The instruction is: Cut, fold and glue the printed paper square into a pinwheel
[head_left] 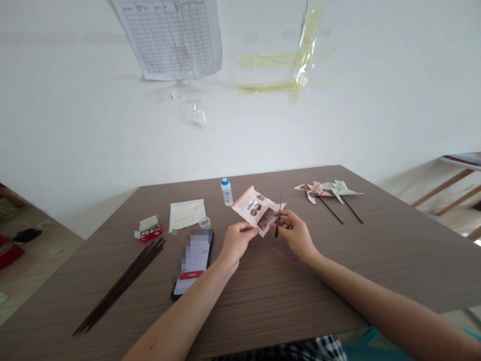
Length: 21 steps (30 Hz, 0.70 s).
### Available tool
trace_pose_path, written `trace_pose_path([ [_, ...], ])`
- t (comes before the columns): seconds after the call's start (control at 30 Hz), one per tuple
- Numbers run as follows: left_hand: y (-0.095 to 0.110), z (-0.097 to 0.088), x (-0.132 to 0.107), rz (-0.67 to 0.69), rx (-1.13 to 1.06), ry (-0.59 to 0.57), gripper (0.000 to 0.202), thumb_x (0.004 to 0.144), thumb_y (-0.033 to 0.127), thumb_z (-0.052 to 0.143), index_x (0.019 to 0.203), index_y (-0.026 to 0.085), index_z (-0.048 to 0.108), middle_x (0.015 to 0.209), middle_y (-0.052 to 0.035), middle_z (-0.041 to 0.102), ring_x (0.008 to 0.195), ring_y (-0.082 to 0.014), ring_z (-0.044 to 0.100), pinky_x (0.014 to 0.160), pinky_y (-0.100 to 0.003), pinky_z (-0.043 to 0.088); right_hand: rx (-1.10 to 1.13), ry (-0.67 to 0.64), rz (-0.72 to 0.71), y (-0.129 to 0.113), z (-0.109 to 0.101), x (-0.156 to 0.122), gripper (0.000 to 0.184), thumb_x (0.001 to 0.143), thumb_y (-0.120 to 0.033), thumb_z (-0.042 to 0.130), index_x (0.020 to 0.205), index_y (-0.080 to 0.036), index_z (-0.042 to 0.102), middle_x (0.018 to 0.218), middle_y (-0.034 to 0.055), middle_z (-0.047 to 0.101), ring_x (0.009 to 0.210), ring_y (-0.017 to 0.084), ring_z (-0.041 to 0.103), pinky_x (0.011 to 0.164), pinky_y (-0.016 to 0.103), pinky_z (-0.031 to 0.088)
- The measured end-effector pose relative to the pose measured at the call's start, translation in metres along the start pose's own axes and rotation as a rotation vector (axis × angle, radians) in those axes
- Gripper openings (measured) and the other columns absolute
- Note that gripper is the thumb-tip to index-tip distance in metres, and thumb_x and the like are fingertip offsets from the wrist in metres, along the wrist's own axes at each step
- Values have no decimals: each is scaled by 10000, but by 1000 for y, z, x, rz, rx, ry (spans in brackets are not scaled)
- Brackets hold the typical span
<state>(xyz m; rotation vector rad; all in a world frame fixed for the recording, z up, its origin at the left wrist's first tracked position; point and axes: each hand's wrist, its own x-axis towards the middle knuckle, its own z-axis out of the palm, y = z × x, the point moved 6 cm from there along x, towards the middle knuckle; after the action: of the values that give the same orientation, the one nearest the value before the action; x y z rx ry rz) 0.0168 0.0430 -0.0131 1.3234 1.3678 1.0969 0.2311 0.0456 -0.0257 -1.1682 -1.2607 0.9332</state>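
My left hand [236,240] is closed on the near edge of a printed paper sheet [254,205], holding it up above the brown table [270,286]. My right hand [296,231] is closed round a thin dark stick [278,213] that stands nearly upright against the sheet's right edge. The two hands are close together near the table's middle.
Two paper pinwheels on sticks [326,193] lie at the back right. A glue bottle [226,191], a white paper [187,214], a small staple box [148,229], a phone [193,263] and a bundle of dark sticks [122,285] lie to the left.
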Motion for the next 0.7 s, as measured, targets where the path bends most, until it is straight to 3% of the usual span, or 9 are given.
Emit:
trace_pose_path([
  [0.23, 3, -13, 4, 25, -35, 110, 198, 760, 427, 923, 762, 229, 912, 896, -104, 918, 937, -340, 823, 902, -413, 553, 13, -195, 74, 5, 9, -1, 494, 825, -609, 876, 1138, -241, 774, 775, 14, 798, 782, 255, 725, 765, 377, 536],
  [0.37, 7, -22, 7, 41, -70, 169, 211, 730, 451, 915, 746, 241, 898, 868, -89, 907, 943, -331, 812, 893, -404, 562, -60, -338, 77, 9, 15, -4, 438, 919, -639, 814, 1089, -235, 809, 742, 23, 816, 770, 255, 745, 790, 393, 555],
  [0.7, 11, -32, 11, 68, -87, 221, 241, 711, 498, 920, 738, 260, 897, 874, -70, 908, 987, -325, 806, 889, -387, 574, -22, -571, 93, 5, 28, -21, 427, 958, -646, 861, 1107, -262, 748, 769, 13, 839, 777, 256, 770, 803, 392, 581],
])
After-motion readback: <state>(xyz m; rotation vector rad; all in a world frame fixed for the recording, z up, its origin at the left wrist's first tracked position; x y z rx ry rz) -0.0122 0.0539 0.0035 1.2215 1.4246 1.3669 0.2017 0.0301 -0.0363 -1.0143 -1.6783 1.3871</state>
